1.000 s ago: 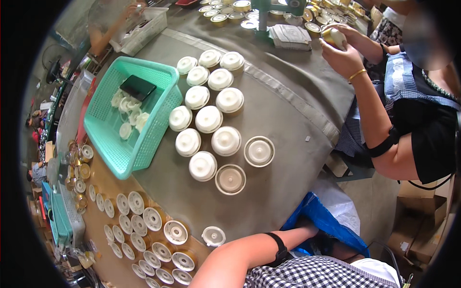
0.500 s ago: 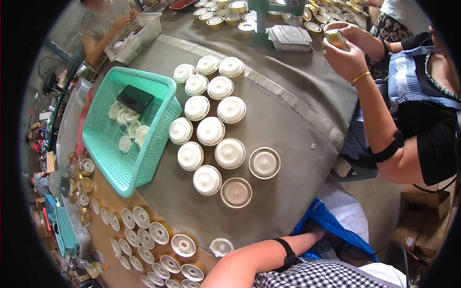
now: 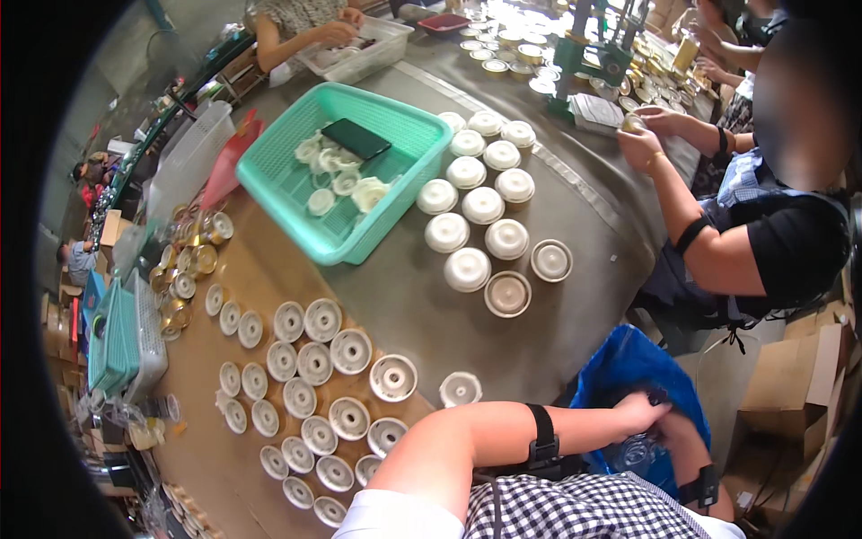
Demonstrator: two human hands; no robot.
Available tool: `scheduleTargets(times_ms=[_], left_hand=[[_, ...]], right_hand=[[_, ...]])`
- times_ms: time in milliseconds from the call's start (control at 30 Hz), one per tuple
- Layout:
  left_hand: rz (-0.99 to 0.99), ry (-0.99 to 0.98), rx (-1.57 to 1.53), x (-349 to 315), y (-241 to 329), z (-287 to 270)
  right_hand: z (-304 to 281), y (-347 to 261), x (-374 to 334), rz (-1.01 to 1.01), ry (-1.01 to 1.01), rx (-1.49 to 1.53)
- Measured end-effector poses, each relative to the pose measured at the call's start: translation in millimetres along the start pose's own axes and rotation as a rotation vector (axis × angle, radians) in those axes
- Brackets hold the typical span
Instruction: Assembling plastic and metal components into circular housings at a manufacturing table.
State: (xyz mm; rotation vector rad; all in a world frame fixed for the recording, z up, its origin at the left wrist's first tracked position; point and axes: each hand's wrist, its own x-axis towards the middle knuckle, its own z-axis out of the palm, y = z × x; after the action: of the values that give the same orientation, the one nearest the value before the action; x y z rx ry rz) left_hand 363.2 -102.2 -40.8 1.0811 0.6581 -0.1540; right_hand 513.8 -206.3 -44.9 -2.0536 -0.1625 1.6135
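Note:
At the lower right, my left hand [image 3: 641, 411] is over the mouth of a blue plastic bag [image 3: 620, 359], its fingers bent in around a small dark bit that I cannot make out. My right hand [image 3: 672, 426] is close beside it inside the bag's opening, with its fingers mostly hidden. Below the hands, crumpled or shaped clear plastic [image 3: 636, 452] shows in the bag. To the left of my left forearm, a single white round cap [image 3: 461, 390] lies on the grey table cover [image 3: 395, 305].
A green basket [image 3: 346, 251] holds a black phone [image 3: 356, 138] and white plastic pieces. Several white-lidded round containers [image 3: 483, 205] stand right of it; several white-and-gold round parts [image 3: 314, 364] lie on brown board. A co-worker's hands [image 3: 639, 144] work across the table. Cardboard boxes [image 3: 795, 368] stand at right.
The view has shifted, so the table things sit higher and further right. My left hand, hidden in the bag before, now shows at its mouth, and my right hand and forearm have come into sight.

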Motion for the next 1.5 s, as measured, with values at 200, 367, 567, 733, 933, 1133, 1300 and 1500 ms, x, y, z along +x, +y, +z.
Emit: scheduleTargets(times_ms=[200, 367, 567, 733, 933, 1133, 1300, 1500], left_hand=[[0.619, 0.499, 0.185, -110, 53, 0], [0.975, 0.896, 0.377, -206, 94, -59], [0.961, 1.146, 0.518, -313, 59, -210], [0.635, 1.265, 0.104, -333, -23, -289], [0.631, 1.330, 0.131, -340, -19, -303], [0.596, 1.230, 0.002, -330, -13, -298], [0.545, 1.178, 0.196, -324, -15, -278], [0.549, 1.285, 0.180, -315, -17, -273]], right_hand=[[64, -119, -116, -0.727, -0.292, -0.041], [150, -211, -158, -1.206, -0.428, -0.314], [327, -276, -120, -1.109, -0.701, -0.537], [400, -268, -58, -1.337, -0.470, -1.100], [397, -265, -14, -1.391, -0.635, -0.673], [398, -278, -10, -1.740, -0.496, -0.982], [395, -296, -19, -1.593, -0.730, -1.020], [391, -296, -55, -0.944, -1.017, -0.470]])
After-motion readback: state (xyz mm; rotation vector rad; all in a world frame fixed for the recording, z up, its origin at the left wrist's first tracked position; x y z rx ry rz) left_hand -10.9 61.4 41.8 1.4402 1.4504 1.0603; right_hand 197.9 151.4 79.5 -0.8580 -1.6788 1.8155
